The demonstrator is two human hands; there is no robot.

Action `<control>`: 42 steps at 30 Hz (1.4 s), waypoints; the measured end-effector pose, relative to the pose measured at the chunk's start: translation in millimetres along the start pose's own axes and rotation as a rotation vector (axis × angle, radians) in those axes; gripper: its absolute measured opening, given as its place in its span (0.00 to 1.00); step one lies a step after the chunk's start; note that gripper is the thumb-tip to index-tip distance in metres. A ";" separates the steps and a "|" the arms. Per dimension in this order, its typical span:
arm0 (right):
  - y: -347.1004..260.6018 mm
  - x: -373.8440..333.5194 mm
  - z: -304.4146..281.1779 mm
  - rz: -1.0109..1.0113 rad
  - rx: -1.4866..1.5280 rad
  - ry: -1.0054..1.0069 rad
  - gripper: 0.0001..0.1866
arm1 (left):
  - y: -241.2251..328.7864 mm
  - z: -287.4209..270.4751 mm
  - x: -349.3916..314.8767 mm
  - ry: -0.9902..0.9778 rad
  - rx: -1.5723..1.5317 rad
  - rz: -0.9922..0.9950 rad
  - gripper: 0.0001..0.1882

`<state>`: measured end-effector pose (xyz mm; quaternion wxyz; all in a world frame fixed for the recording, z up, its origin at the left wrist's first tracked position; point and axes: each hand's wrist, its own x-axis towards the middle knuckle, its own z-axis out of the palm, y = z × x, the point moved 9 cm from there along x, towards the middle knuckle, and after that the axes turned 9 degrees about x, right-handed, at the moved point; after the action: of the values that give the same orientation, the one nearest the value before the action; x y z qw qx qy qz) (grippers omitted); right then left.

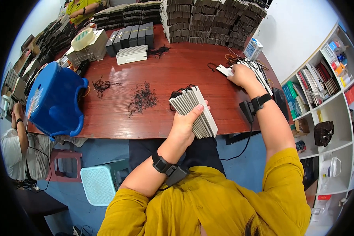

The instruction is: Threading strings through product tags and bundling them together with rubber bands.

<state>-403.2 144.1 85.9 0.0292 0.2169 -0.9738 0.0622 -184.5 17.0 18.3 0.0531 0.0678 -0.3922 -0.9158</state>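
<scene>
Broadly, a red-brown desk point(177, 70) fills the upper middle of the view, with tall stacks of dark and pale flat packs point(212, 19) along its far edge and a shorter row of dark boxes point(131, 36) to their left. A blue stool point(53, 100) lies tipped over the desk's left corner, and white shelves point(330, 90) with books and odds stand at the right. A tape roll point(82, 38) rests on a pile of packs at the far left. The left hand point(185, 126) has its grip clenched around a fanned bundle of grey tags point(194, 112), held just above the desk's near edge, the thumb pressed across the top tag. The right hand point(243, 75) reaches to the desk's right side and its grip is closed on a single white tag point(225, 70), beside a spread pile of tags point(259, 72) with black strings. A loose heap of short black strings point(142, 100) lies mid-desk, with a smaller tangle point(102, 84) to its left.
</scene>
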 end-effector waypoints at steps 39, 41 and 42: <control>-110.1 -139.3 36.4 -0.348 1.532 -0.375 0.19 | 31.6 19.4 12.0 -0.219 0.587 0.228 0.20; -109.8 -137.2 42.6 -0.302 1.494 -0.371 0.19 | 28.6 18.1 12.6 -0.215 0.554 0.178 0.22; -109.3 -137.6 40.2 -0.320 1.478 -0.330 0.18 | 29.0 18.4 12.2 -0.217 0.555 0.178 0.22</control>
<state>-233.4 98.2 46.5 -0.2598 0.3244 -0.6280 0.6579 -198.3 8.3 51.0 0.0705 -0.0530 -0.6349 -0.7676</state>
